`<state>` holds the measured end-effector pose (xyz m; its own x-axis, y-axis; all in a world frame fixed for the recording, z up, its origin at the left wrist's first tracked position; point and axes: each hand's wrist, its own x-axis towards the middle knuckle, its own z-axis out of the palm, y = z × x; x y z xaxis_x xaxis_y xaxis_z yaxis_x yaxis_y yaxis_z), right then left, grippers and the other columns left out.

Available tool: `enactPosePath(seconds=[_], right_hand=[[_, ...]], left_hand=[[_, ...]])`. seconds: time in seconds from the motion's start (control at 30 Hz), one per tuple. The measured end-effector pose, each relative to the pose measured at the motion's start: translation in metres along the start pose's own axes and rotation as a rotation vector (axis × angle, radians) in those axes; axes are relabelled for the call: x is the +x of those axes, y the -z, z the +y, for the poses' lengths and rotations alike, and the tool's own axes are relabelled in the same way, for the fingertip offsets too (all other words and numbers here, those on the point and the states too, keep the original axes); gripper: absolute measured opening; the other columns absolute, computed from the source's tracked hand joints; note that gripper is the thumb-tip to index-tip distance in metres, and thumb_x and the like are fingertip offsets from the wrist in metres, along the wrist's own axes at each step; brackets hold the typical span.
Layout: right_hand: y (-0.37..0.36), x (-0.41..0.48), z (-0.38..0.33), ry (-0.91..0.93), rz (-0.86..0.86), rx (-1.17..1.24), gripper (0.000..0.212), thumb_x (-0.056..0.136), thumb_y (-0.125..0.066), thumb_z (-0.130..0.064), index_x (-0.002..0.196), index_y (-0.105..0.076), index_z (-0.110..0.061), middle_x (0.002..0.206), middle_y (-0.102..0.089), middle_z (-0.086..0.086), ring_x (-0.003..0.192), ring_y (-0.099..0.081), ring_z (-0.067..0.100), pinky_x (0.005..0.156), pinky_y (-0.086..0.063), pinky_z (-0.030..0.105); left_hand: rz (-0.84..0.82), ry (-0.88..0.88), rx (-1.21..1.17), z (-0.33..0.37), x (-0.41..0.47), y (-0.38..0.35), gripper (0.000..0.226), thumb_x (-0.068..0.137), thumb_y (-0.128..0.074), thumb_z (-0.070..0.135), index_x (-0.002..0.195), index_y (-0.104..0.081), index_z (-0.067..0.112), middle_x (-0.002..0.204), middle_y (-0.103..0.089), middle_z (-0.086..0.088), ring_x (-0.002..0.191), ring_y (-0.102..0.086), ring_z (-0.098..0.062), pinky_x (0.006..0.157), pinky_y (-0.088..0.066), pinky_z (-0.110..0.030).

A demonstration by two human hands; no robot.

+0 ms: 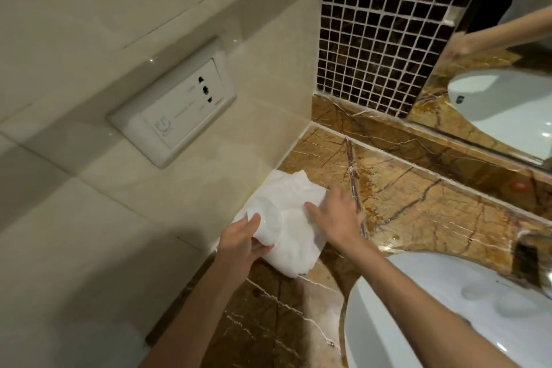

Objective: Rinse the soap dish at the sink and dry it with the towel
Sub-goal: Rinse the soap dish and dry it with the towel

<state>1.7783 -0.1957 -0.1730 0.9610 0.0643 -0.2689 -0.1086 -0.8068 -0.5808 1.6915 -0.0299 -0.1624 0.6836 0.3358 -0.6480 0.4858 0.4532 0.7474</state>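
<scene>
A white soap dish [268,224] is tilted on edge over the white towel [295,245], which lies crumpled on the brown marble counter [418,206] against the left wall. My left hand [239,245] grips the dish by its lower rim. My right hand [334,215] lies flat on the towel's right side, fingers spread, pressing it down. The white sink basin [448,323] sits at the lower right, away from both hands.
A white wall socket plate [176,110] is set in the beige tiled wall at the left. Dark mosaic tiles [382,24] and a mirror [507,69] rise behind the counter. The tap [534,257] stands at the far right edge.
</scene>
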Motion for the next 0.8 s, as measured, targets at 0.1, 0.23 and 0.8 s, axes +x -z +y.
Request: enactPosePath(seconds=[0.1,0.23,0.8], right_hand=[[-0.006,0.006,-0.003,0.018,-0.038,-0.018,0.058,0.087,-0.064,-0.035,0.131,-0.043,-0.005,0.126,-0.057,0.013,0.127,-0.044,0.038,0.098,-0.033,0.047],[-0.003,-0.009,-0.014,0.192,0.062,0.191,0.03,0.09,-0.06,-0.02,0.116,-0.063,-0.005,0.107,-0.07,0.011,0.101,-0.062,0.029,0.083,-0.044,0.036],[-0.019,-0.035,-0.033,0.4,-0.035,0.416,0.036,0.085,-0.049,0.006,0.107,-0.072,-0.011,0.108,-0.073,0.003,0.102,-0.063,0.013,0.087,-0.047,0.024]], left_hand=[[-0.106,-0.035,0.002,-0.002,-0.004,0.009,0.053,0.076,-0.074,0.032,0.121,-0.058,0.009,0.123,-0.062,-0.014,0.114,-0.06,-0.031,0.084,-0.057,-0.044],[-0.049,-0.203,0.159,-0.004,-0.01,0.005,0.027,0.084,-0.067,0.027,0.081,-0.064,0.001,0.086,-0.065,-0.01,0.092,-0.062,-0.024,0.083,-0.054,-0.043],[-0.138,-0.044,-0.314,-0.017,-0.01,0.025,0.053,0.073,-0.071,0.028,0.119,-0.058,0.002,0.111,-0.072,-0.014,0.1,-0.069,-0.034,0.069,-0.061,-0.043]])
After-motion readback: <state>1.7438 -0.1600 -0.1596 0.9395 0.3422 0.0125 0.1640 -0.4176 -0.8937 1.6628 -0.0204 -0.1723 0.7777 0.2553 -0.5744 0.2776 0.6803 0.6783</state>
